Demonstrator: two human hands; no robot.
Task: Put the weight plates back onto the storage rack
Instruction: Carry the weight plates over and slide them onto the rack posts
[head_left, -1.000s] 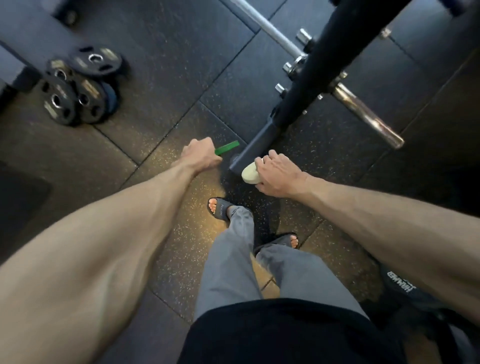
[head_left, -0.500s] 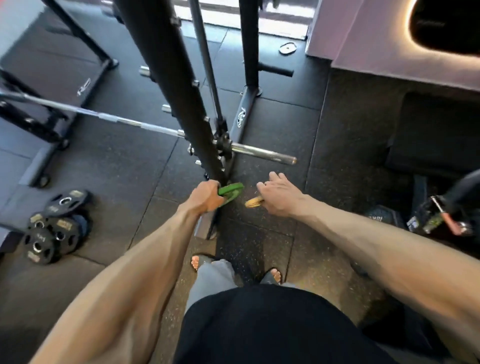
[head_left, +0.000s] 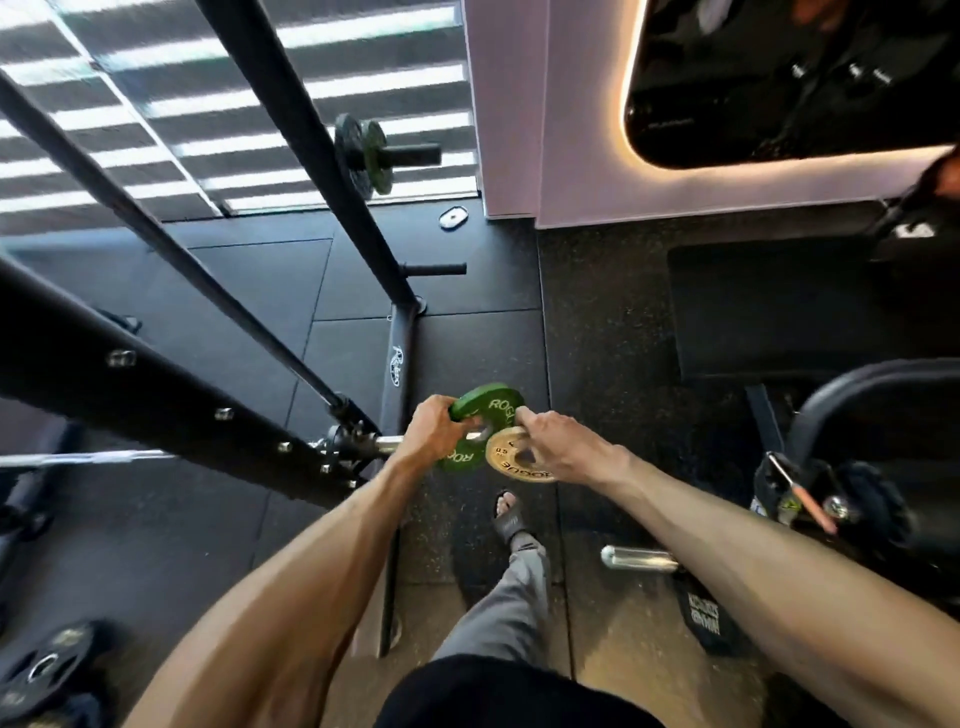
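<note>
Left hand (head_left: 431, 431): we grip the green plate (head_left: 493, 404).
Right hand (head_left: 561, 444): we pinch the cream plate (head_left: 506, 458), overlapping the green.

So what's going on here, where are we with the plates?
A person stands beside the black steel rack with a small plate in each hand. The left hand grips a green round Rogue plate; the right hand holds a cream round Rogue plate overlapping it. Neither is racked yet. A storage peg on the rack carries a black plate and another green one. More black plates lie on the floor.
</note>
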